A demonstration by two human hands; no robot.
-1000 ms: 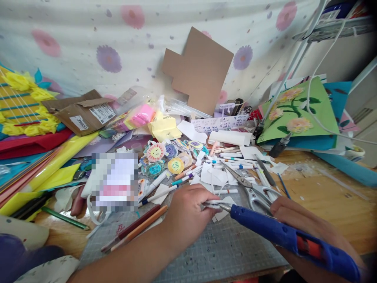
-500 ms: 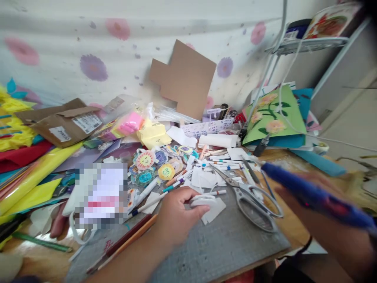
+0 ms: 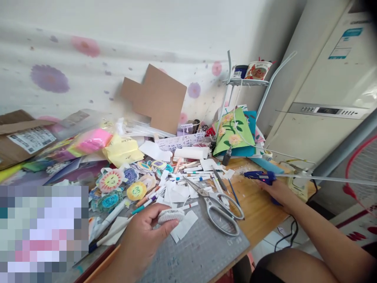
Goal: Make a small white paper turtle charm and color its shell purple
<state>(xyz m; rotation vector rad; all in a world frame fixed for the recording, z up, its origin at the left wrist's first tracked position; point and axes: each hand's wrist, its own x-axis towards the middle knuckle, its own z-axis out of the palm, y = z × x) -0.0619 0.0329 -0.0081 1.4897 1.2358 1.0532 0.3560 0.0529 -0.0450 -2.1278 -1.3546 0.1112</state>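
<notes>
Between the thumb and fingers of my left hand (image 3: 149, 225) is a small stack of white discs (image 3: 171, 216), held above the grey cutting mat (image 3: 188, 263). A white paper scrap (image 3: 186, 227) lies on the mat just beyond my thumb. Out at the right, my right hand (image 3: 277, 192) grips a blue glue gun (image 3: 259, 177) with a long clear glue stick (image 3: 318, 179) sticking out of its back. The nozzle points left, over the wooden tabletop (image 3: 259, 220). Silver scissors (image 3: 219, 208) rest partly spread on the mat between my hands.
Markers and paper scraps (image 3: 176, 190) are heaped behind the mat, beside coloured paper cutouts (image 3: 112, 181). Brown cardboard (image 3: 159, 100) leans on the wall. A white rack (image 3: 247, 81) holds tubs at the back right, and a cable hangs from it. A blurred block covers the lower left.
My right hand has carried the glue gun away to the right and back, low over the tabletop. The view has swung right. My left hand still holds the white discs, now tilted more on edge.
</notes>
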